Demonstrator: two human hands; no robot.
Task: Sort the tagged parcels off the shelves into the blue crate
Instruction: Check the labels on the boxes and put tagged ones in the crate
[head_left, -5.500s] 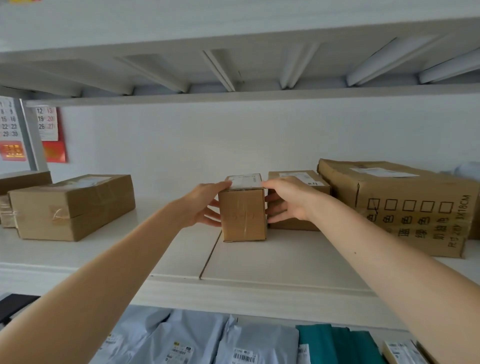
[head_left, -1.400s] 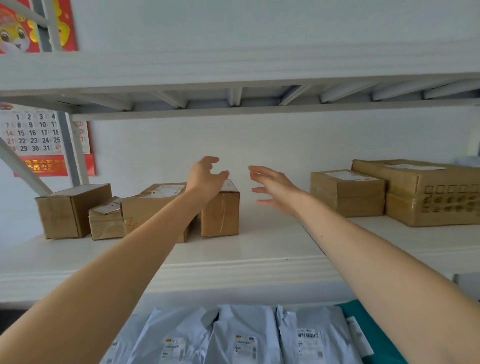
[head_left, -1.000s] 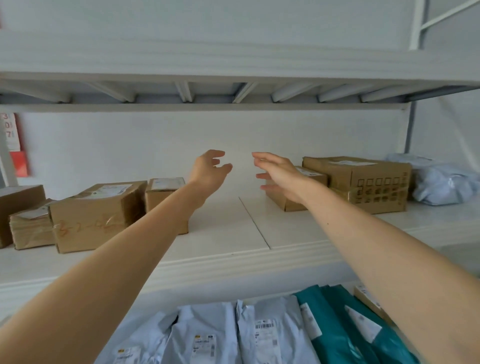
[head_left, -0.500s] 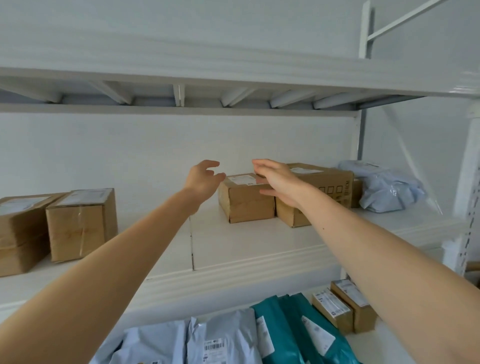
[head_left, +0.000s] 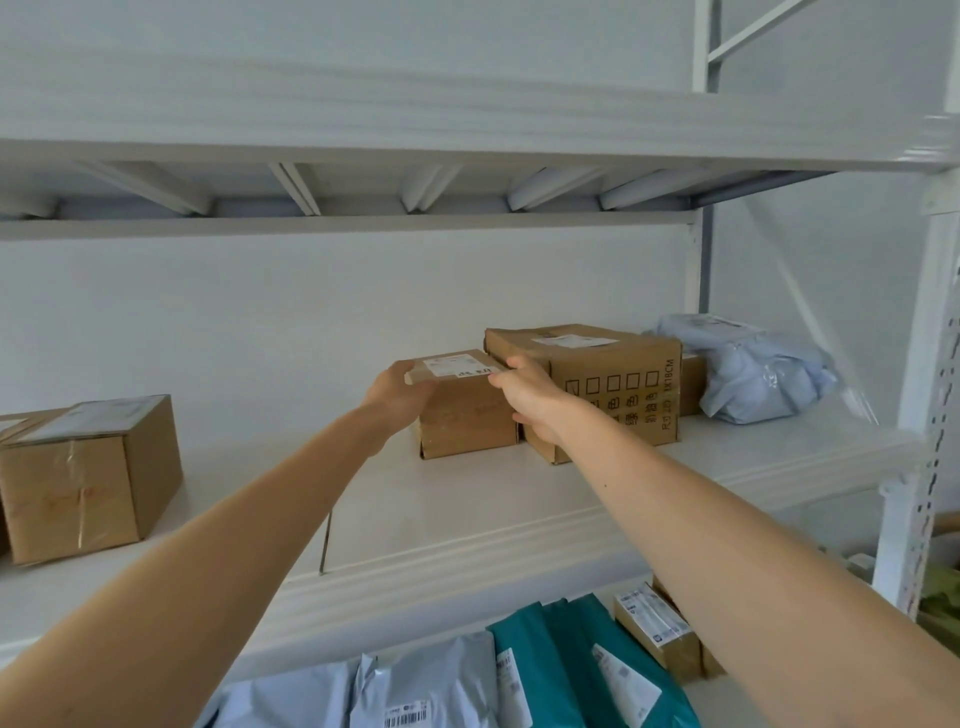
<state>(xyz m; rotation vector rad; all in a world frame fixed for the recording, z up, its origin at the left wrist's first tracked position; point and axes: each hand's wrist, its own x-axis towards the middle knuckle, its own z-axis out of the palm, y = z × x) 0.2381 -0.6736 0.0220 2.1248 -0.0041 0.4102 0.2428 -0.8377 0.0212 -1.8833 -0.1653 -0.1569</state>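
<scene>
The small labelled box (head_left: 467, 410) is sitting on the shelf (head_left: 519, 499), touching the left side of the big printed carton (head_left: 613, 384), its long axis running back toward the wall. Both hands are bracketing it: the left hand (head_left: 400, 397) is cupping its left top edge, the right hand (head_left: 530, 397) is pressing between it and the carton. Neither is nearer; lifting looks ready.

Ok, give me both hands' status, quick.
Left hand: grip closing on the small box, left side, still on the shelf.
Right hand: grip on the same box, right side.
</scene>
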